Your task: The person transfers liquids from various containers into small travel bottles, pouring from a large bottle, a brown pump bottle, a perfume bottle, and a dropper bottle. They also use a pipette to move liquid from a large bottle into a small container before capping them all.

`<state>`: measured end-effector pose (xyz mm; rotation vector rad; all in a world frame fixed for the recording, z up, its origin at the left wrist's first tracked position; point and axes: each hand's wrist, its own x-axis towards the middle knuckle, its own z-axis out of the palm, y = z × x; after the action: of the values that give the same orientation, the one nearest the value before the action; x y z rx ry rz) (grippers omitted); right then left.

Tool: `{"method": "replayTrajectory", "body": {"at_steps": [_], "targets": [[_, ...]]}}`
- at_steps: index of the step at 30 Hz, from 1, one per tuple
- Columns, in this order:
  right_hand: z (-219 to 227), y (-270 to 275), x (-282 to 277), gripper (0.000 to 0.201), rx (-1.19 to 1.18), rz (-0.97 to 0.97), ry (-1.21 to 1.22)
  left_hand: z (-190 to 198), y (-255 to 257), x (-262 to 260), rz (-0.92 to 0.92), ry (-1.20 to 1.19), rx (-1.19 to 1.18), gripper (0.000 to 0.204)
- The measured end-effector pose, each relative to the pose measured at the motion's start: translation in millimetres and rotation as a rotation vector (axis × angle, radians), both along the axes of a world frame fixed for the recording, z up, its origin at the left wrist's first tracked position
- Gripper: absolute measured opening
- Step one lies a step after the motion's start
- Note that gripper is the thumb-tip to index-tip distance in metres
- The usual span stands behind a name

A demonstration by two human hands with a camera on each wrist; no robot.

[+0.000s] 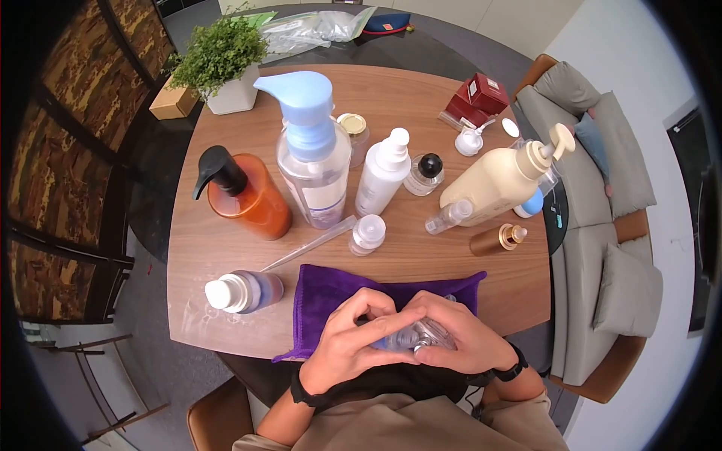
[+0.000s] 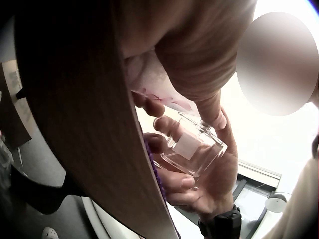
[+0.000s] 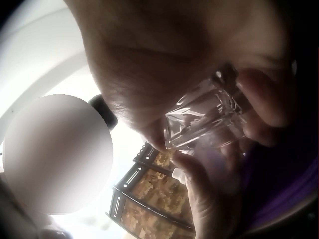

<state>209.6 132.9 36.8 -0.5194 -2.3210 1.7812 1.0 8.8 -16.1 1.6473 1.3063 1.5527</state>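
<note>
Both hands meet above the near edge of a purple cloth (image 1: 320, 301). The right hand (image 1: 470, 338) grips a clear, square-sided glass perfume bottle (image 2: 199, 149) with a pale label; its neck shows in the left wrist view. The bottle (image 3: 197, 112) lies tilted under the right palm, fingers curled about it. In the left hand (image 1: 350, 342) is a whitish, translucent thing with pink marks (image 2: 157, 82), mostly covered by the palm; I cannot tell its kind. The left thumb and fingertips come right up to the glass bottle.
Beyond the cloth stand an orange pump bottle (image 1: 252, 199), a large blue-topped pump bottle (image 1: 312, 173), a white bottle (image 1: 382, 177) and a cream pump bottle (image 1: 489, 184). A small clear-capped bottle (image 1: 367, 235) is nearer. A blue-white bottle (image 1: 259, 292) stands left of the cloth.
</note>
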Motion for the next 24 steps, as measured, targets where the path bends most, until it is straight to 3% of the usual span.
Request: {"method": "replayTrajectory", "body": {"at_steps": [5, 13, 24], "targets": [[4.0, 1.5, 3.9, 0.045, -0.195, -0.028, -0.076, 4.9, 0.1, 0.1, -0.064, -0.060, -0.033, 0.069], [9.4, -4.7, 4.7, 0.043, 0.094, -0.094, -0.051, 6.0, 1.7, 2.0, -0.066, -0.006, -0.038, 0.067], [4.8, -3.6, 5.4, 0.041, 0.092, -0.059, -0.037, 4.5, -2.5, 2.0, -0.055, 0.019, -0.103, 0.066]]}}
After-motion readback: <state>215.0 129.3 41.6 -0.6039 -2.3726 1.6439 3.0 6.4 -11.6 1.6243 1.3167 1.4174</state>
